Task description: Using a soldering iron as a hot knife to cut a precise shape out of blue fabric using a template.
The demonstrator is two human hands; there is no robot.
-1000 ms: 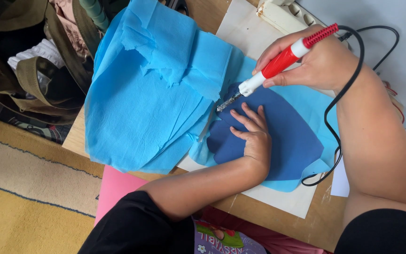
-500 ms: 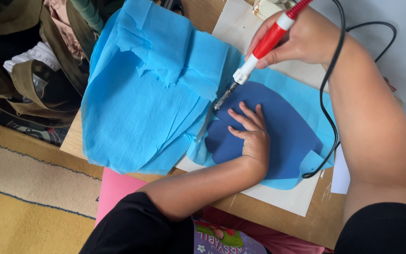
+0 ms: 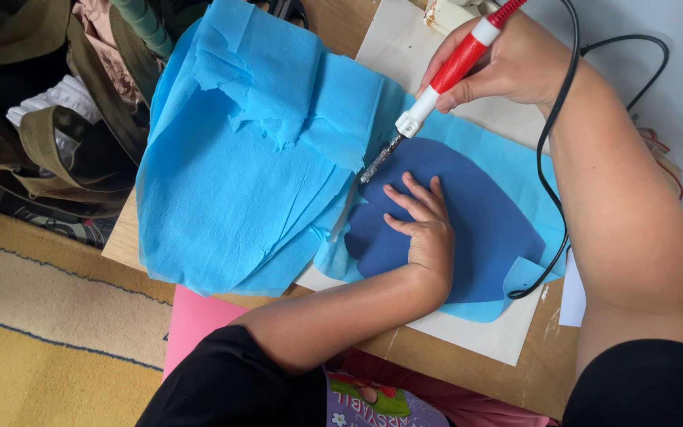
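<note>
My left hand (image 3: 423, 224) lies flat, fingers spread, on a dark blue curved pattern piece (image 3: 484, 221). That piece rests on light blue non-woven fabric (image 3: 239, 182) spread over the wooden table (image 3: 531, 379). My right hand (image 3: 507, 67) grips a red and white corded hot cutting tool (image 3: 440, 83). Its metal tip (image 3: 373, 166) touches the fabric at the upper left edge of the dark piece, just above my left fingertips. A black cord (image 3: 551, 150) loops from the tool over my right forearm.
A white sheet (image 3: 476, 336) lies under the fabric. A pile of olive and beige clothes and bags (image 3: 49, 119) sits left of the table. A pink board (image 3: 191, 320) leans below the table's edge. A yellow and cream rug (image 3: 41, 356) covers the floor.
The tool tip has slid a little along the dark piece's upper edge, and my right hand has risen toward the top of view. My left hand stays flat on the pattern piece.
</note>
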